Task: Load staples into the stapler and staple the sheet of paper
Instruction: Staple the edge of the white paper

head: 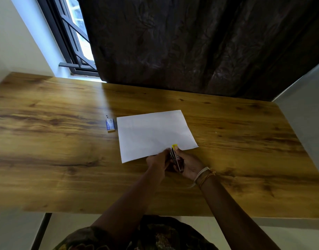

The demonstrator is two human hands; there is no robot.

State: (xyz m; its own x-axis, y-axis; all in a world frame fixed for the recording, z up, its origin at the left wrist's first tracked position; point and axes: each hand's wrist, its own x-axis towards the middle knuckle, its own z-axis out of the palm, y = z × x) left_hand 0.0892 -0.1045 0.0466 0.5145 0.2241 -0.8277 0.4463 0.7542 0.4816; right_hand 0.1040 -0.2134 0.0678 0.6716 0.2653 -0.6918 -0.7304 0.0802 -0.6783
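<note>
Head view: right hand (188, 164) and left hand (157, 162) both curl round a small dark stapler with a yellow tip (176, 157), held at the near edge of a white paper sheet (153, 134); small blue staple box (110, 125) lies just left of the sheet on the wooden table (64, 150).

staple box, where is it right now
In the head view the staple box lies on the table, just left of the paper at its far corner.

Bare forearms, corded wristbands (203, 175), dark patterned garment (155, 235).
</note>
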